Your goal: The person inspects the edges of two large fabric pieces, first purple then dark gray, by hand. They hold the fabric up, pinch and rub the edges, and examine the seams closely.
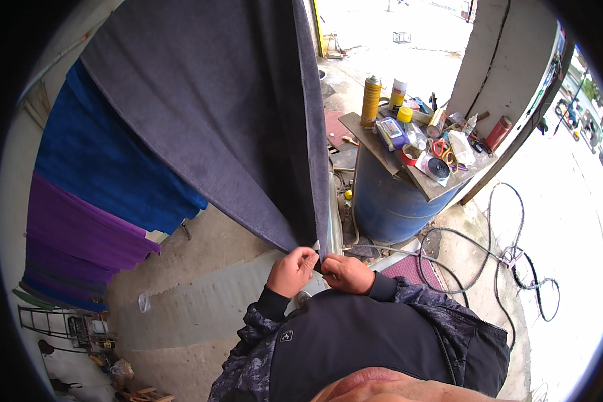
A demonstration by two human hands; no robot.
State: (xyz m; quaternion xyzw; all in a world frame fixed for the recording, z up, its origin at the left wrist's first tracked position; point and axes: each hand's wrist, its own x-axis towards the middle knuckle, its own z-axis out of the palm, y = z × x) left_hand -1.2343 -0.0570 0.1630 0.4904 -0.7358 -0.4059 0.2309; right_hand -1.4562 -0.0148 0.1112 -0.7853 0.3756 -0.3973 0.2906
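Note:
A large dark grey cloth (214, 87) stretches away from me, hanging in long folds and narrowing toward my hands. At its near corner my left hand (292, 271) is closed, thumb and fingers pinching the cloth's edge. Close beside it, my right hand (348, 273) is also closed on the same corner, fingers curled. A small whitish bit (317, 245) shows at the cloth's edge between the hands; I cannot make out what it is. The fingertips partly hide the gripped corner.
Blue cloths (107, 154) and purple cloths (80, 228) hang at the left. To the right stands a blue drum (388, 201) with a board top (355, 127) carrying spray cans, tapes and scissors. Black hoses (476, 275) loop over the floor there. A wall pillar (496, 60) rises behind.

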